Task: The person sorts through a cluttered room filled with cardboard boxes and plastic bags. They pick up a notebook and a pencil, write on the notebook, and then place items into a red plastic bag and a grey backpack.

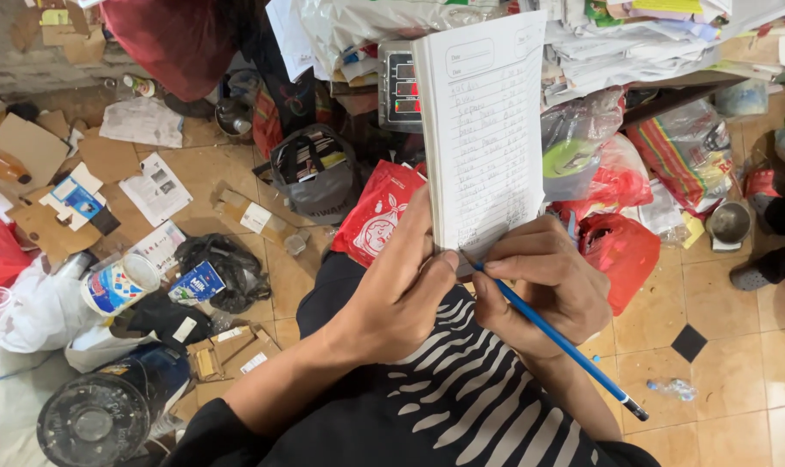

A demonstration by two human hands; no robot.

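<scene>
A white lined notepad [486, 121] filled with handwriting stands upright in front of me. My left hand [401, 281] grips its lower left edge, thumb pressed on the bottom of the page. My right hand [544, 281] holds a blue pen [565, 346] with its tip on the bottom line of the page; the pen's back end points down to the right. Both hands rest above my lap, which is covered by a black garment with white stripes [444, 398].
A digital scale [399, 85] sits behind the notepad beneath piled papers. Red plastic bags [621, 246], a red packet [377, 212], a grey bag [314, 173], cardboard scraps [29, 147], a black bucket [107, 406] and a metal bowl [730, 223] litter the tiled floor.
</scene>
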